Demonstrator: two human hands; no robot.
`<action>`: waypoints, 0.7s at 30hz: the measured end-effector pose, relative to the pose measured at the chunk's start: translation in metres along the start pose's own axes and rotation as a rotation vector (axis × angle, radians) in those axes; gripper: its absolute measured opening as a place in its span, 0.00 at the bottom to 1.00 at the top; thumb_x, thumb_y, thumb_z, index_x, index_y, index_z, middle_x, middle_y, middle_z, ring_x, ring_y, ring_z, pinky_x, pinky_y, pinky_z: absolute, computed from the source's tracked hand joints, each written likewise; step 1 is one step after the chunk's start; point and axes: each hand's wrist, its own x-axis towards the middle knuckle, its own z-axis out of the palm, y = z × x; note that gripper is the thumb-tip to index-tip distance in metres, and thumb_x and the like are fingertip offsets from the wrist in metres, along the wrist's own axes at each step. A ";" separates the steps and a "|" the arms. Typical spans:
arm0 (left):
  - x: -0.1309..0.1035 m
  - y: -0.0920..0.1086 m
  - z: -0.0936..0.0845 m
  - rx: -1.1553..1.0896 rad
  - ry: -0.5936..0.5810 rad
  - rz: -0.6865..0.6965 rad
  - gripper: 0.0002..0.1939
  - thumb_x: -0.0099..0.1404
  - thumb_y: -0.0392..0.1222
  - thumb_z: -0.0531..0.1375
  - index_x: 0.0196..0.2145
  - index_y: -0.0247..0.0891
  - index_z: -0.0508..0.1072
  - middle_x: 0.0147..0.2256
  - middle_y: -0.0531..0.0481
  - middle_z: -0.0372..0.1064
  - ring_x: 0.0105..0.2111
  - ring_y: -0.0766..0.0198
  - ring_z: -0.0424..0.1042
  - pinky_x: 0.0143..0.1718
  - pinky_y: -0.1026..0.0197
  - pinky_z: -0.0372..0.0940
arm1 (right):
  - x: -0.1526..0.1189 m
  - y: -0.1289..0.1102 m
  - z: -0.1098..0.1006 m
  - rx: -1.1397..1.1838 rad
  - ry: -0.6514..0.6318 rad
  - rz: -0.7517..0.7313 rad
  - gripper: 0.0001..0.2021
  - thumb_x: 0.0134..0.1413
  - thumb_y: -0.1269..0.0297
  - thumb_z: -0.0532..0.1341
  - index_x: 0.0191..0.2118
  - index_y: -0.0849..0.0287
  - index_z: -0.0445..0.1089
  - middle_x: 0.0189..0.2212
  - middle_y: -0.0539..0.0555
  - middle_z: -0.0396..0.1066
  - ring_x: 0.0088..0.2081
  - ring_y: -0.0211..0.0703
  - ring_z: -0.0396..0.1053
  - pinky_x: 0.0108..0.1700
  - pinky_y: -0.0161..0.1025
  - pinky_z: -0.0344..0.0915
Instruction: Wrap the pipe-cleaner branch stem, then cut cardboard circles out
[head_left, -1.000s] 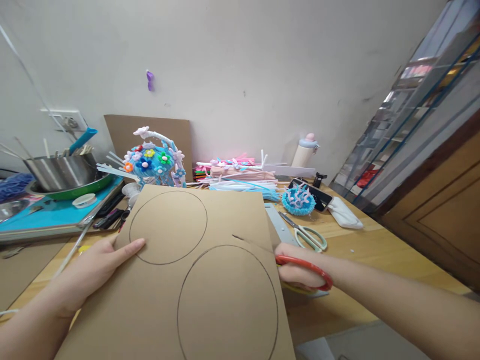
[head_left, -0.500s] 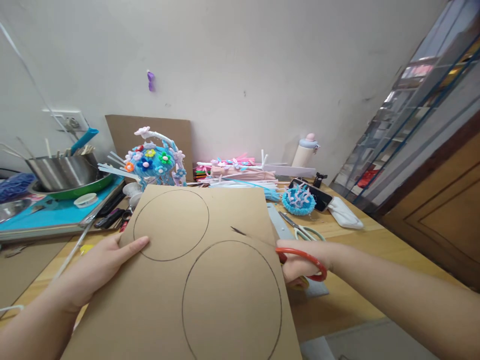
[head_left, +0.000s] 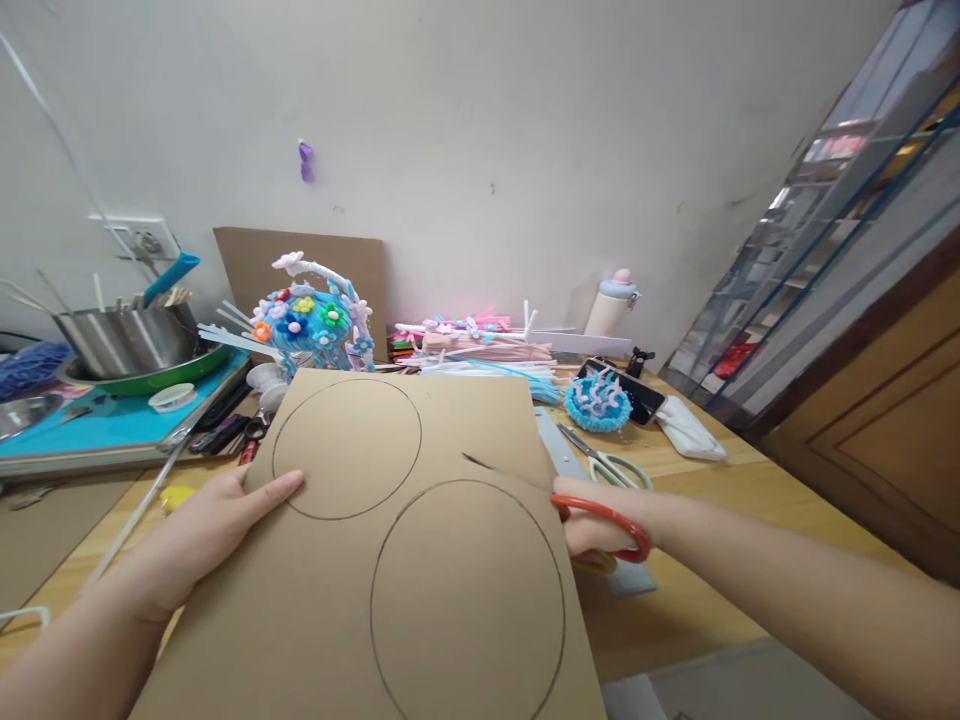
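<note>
A large sheet of brown cardboard (head_left: 337,580) with two drawn circles is held up over the table. My left hand (head_left: 225,525) grips its left edge, thumb on top beside the upper left circle and fingers hidden underneath. At the right edge my right hand (head_left: 592,525) is closed on scissors with red handles (head_left: 622,513). A dark blade tip shows on the cardboard's face above the larger circle, with a cut line running to the right edge.
Green-handled scissors (head_left: 611,468), a blue fuzzy bowl (head_left: 598,402), a phone (head_left: 637,395) and a white packet (head_left: 690,430) lie at right. Behind are a flowered blue basket (head_left: 307,325), pipe cleaners (head_left: 480,345) and a bottle (head_left: 611,305). A metal pot (head_left: 135,340) stands left.
The cardboard and my left hand have shifted slightly to the right. The red handles have moved very slightly; the blade tip stays at nearly the same place.
</note>
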 end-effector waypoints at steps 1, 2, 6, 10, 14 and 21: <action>0.000 0.000 0.000 -0.002 -0.008 0.006 0.31 0.49 0.55 0.64 0.49 0.39 0.66 0.31 0.46 0.77 0.31 0.47 0.76 0.28 0.52 0.73 | 0.000 0.000 -0.002 0.021 -0.021 -0.025 0.11 0.38 0.70 0.54 0.10 0.61 0.60 0.07 0.46 0.57 0.12 0.33 0.57 0.15 0.30 0.53; 0.000 0.000 0.000 -0.004 -0.014 0.012 0.32 0.49 0.55 0.63 0.50 0.39 0.65 0.33 0.45 0.77 0.32 0.47 0.76 0.28 0.51 0.73 | 0.000 0.000 -0.005 0.038 -0.043 -0.044 0.11 0.39 0.70 0.54 0.11 0.61 0.60 0.08 0.46 0.57 0.13 0.32 0.57 0.16 0.30 0.54; -0.004 0.004 0.002 -0.002 0.002 0.052 0.34 0.49 0.54 0.64 0.52 0.39 0.64 0.34 0.45 0.77 0.32 0.48 0.76 0.29 0.52 0.73 | -0.003 -0.003 -0.024 0.029 -0.150 -0.075 0.09 0.40 0.70 0.56 0.14 0.63 0.63 0.10 0.46 0.60 0.15 0.32 0.59 0.19 0.31 0.56; -0.012 0.012 0.006 0.020 0.089 0.092 0.33 0.50 0.55 0.64 0.50 0.37 0.66 0.32 0.46 0.77 0.30 0.52 0.76 0.27 0.56 0.72 | -0.007 -0.004 -0.043 0.175 -0.254 -0.117 0.11 0.43 0.68 0.55 0.14 0.63 0.61 0.10 0.47 0.58 0.16 0.32 0.57 0.20 0.31 0.54; -0.023 0.024 0.014 -0.007 0.126 0.096 0.31 0.50 0.54 0.64 0.48 0.34 0.67 0.27 0.48 0.76 0.27 0.54 0.76 0.24 0.58 0.71 | -0.008 -0.003 -0.046 0.238 -0.341 -0.124 0.13 0.46 0.67 0.56 0.15 0.63 0.62 0.11 0.47 0.59 0.17 0.33 0.58 0.21 0.32 0.55; -0.029 0.027 0.027 -0.036 0.094 0.081 0.28 0.48 0.53 0.65 0.42 0.31 0.69 0.23 0.48 0.76 0.23 0.54 0.75 0.20 0.59 0.69 | -0.005 0.002 -0.028 0.255 -0.301 -0.107 0.09 0.40 0.66 0.61 0.16 0.61 0.63 0.13 0.45 0.59 0.18 0.33 0.59 0.23 0.31 0.57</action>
